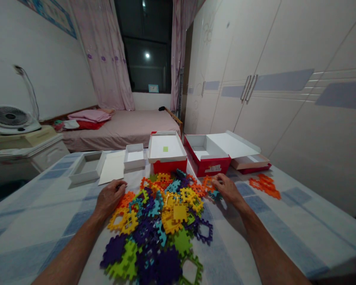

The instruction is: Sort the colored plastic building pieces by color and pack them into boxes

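Observation:
A heap of plastic interlocking building tiles [152,227] in purple, yellow, green, orange and teal covers the middle of the table. My right hand [228,189], at the heap's far right edge, pinches an orange square-frame tile [208,183]. A teal tile [215,195] lies just below those fingers. At the heap's left side, my left hand [110,198] has its fingers curled in, beside some orange tiles [126,199]; whatever it may hold is hidden. Off to the right, several orange tiles [265,186] form a separate group.
Behind the heap stand a red-and-white box [169,164] and an open red box [209,164] with its lid folded back. A shallow grey-white tray [87,168], a white card [112,167] and a small white box [134,158] line the back left.

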Demonstrator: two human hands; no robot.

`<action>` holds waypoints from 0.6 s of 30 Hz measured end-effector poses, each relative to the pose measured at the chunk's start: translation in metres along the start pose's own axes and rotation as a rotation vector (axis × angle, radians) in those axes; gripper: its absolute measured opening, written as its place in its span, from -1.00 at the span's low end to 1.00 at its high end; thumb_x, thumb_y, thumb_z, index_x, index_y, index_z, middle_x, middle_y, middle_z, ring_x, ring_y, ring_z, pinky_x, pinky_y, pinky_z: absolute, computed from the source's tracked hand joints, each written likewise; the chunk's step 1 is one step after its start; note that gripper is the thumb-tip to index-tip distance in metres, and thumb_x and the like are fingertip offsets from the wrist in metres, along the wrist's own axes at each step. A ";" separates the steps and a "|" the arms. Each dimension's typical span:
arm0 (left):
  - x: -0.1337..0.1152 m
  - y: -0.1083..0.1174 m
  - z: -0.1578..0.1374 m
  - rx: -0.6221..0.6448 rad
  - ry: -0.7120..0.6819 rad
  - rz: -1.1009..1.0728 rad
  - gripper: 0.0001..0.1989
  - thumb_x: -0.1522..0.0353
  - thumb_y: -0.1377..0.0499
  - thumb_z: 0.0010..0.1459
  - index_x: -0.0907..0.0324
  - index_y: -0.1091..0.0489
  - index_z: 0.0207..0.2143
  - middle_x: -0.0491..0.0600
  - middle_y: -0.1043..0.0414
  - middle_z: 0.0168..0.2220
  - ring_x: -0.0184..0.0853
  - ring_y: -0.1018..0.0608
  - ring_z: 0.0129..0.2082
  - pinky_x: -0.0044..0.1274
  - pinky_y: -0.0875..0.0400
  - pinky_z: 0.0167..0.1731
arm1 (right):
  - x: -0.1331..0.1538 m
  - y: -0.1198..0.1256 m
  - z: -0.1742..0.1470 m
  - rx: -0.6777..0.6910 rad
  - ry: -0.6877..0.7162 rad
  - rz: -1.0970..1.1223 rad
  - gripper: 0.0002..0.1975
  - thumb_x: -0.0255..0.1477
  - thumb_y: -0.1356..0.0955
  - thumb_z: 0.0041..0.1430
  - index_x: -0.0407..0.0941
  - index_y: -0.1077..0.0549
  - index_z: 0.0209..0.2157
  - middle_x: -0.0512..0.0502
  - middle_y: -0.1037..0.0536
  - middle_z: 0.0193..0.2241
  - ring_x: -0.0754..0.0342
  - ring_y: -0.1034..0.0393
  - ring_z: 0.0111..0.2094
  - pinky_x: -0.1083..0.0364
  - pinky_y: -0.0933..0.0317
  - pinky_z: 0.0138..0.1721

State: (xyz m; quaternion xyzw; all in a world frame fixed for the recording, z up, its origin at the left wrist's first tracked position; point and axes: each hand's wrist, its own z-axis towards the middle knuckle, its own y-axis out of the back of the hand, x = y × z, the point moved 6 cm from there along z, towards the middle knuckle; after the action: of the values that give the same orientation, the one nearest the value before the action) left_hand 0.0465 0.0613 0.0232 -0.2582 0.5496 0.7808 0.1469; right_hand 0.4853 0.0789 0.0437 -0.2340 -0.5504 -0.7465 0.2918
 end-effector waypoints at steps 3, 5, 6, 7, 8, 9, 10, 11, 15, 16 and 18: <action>-0.002 0.001 0.000 -0.007 -0.013 -0.007 -0.62 0.15 0.04 -0.01 0.15 -0.45 -0.32 0.02 -0.56 -0.25 -0.21 -0.56 -0.28 -0.49 -0.39 -0.30 | 0.017 -0.018 -0.007 0.147 0.113 0.077 -0.85 -0.31 -0.23 0.06 -0.06 -0.28 -0.50 -0.05 -0.45 -0.43 0.04 -0.33 -0.35 0.07 -0.20 -0.29; -0.002 0.001 0.000 -0.011 -0.019 -0.009 -0.63 0.15 0.03 -0.01 0.15 -0.45 -0.33 0.01 -0.56 -0.26 -0.21 -0.56 -0.28 -0.49 -0.39 -0.31 | 0.024 -0.028 -0.012 0.210 0.166 0.071 -0.86 -0.32 -0.25 0.05 -0.07 -0.29 -0.50 -0.05 -0.45 -0.40 0.03 -0.31 -0.31 0.07 -0.19 -0.26; -0.002 0.001 0.000 -0.011 -0.018 -0.007 -0.63 0.15 0.03 -0.01 0.15 -0.45 -0.33 0.01 -0.56 -0.26 -0.22 -0.56 -0.28 -0.50 -0.40 -0.31 | 0.025 -0.031 -0.013 0.218 0.170 0.053 -0.87 -0.32 -0.26 0.05 -0.08 -0.30 -0.49 -0.05 -0.45 -0.40 0.04 -0.30 -0.31 0.07 -0.19 -0.26; -0.002 0.001 0.000 -0.009 -0.016 -0.004 -0.63 0.15 0.03 -0.01 0.15 -0.45 -0.32 0.01 -0.56 -0.26 -0.22 -0.56 -0.28 -0.50 -0.40 -0.32 | 0.025 -0.033 -0.014 0.220 0.167 0.034 -0.88 -0.33 -0.27 0.05 -0.08 -0.30 -0.48 -0.05 -0.44 -0.41 0.04 -0.29 -0.32 0.07 -0.18 -0.26; -0.001 0.001 0.000 -0.009 -0.012 0.000 -0.63 0.16 0.03 -0.01 0.15 -0.46 -0.32 0.01 -0.56 -0.26 -0.22 -0.56 -0.28 -0.50 -0.39 -0.33 | 0.024 -0.034 -0.015 0.221 0.163 0.021 -0.88 -0.33 -0.28 0.04 -0.08 -0.31 -0.48 -0.04 -0.43 -0.42 0.05 -0.28 -0.33 0.08 -0.18 -0.27; -0.001 0.000 0.000 -0.008 -0.008 0.003 -0.63 0.16 0.03 -0.01 0.15 -0.46 -0.31 0.01 -0.56 -0.25 -0.22 -0.56 -0.27 -0.50 -0.39 -0.33 | 0.024 -0.034 -0.015 0.220 0.161 0.010 -0.88 -0.34 -0.29 0.03 -0.08 -0.30 -0.49 -0.03 -0.42 -0.43 0.05 -0.27 -0.35 0.08 -0.17 -0.29; 0.000 0.000 0.000 -0.009 -0.004 0.006 -0.63 0.16 0.03 -0.01 0.15 -0.46 -0.31 0.01 -0.56 -0.25 -0.22 -0.56 -0.28 -0.51 -0.39 -0.33 | 0.024 -0.033 -0.015 0.221 0.163 0.008 -0.88 -0.34 -0.31 0.02 -0.08 -0.30 -0.50 -0.03 -0.41 -0.45 0.06 -0.26 -0.36 0.09 -0.16 -0.31; 0.000 0.000 0.001 -0.009 0.000 0.009 -0.63 0.17 0.03 -0.01 0.15 -0.46 -0.31 0.01 -0.56 -0.25 -0.22 -0.56 -0.28 -0.51 -0.39 -0.33 | 0.024 -0.032 -0.015 0.223 0.167 0.016 -0.87 -0.34 -0.31 0.01 -0.07 -0.30 -0.51 -0.02 -0.40 -0.46 0.07 -0.25 -0.38 0.10 -0.16 -0.33; 0.000 -0.001 0.001 -0.006 0.003 0.018 -0.62 0.17 0.04 -0.01 0.16 -0.46 -0.30 0.02 -0.55 -0.25 -0.21 -0.56 -0.28 -0.49 -0.39 -0.30 | 0.026 -0.028 -0.015 0.221 0.195 0.106 -0.91 -0.37 -0.30 0.02 -0.07 -0.29 -0.46 0.00 -0.39 -0.45 0.10 -0.25 -0.41 0.12 -0.15 -0.37; 0.000 0.000 0.000 -0.004 0.002 0.018 -0.61 0.17 0.04 -0.01 0.16 -0.46 -0.30 0.02 -0.55 -0.25 -0.21 -0.56 -0.28 -0.49 -0.39 -0.30 | 0.025 -0.027 -0.014 0.211 0.200 0.126 -0.93 -0.39 -0.29 0.01 -0.08 -0.29 -0.44 0.00 -0.39 -0.43 0.10 -0.26 -0.40 0.12 -0.16 -0.36; -0.001 0.000 0.000 0.000 0.003 0.017 -0.61 0.17 0.04 0.00 0.17 -0.46 -0.30 0.02 -0.55 -0.25 -0.21 -0.56 -0.28 -0.49 -0.38 -0.28 | 0.022 -0.028 -0.012 0.202 0.180 0.161 -0.93 -0.42 -0.28 0.00 -0.08 -0.30 -0.40 0.00 -0.41 -0.41 0.10 -0.29 -0.38 0.12 -0.18 -0.34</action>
State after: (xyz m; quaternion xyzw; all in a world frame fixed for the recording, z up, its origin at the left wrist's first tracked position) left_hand 0.0475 0.0617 0.0234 -0.2549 0.5520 0.7816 0.1393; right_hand 0.4500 0.0693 0.0359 -0.1791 -0.5736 -0.6794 0.4210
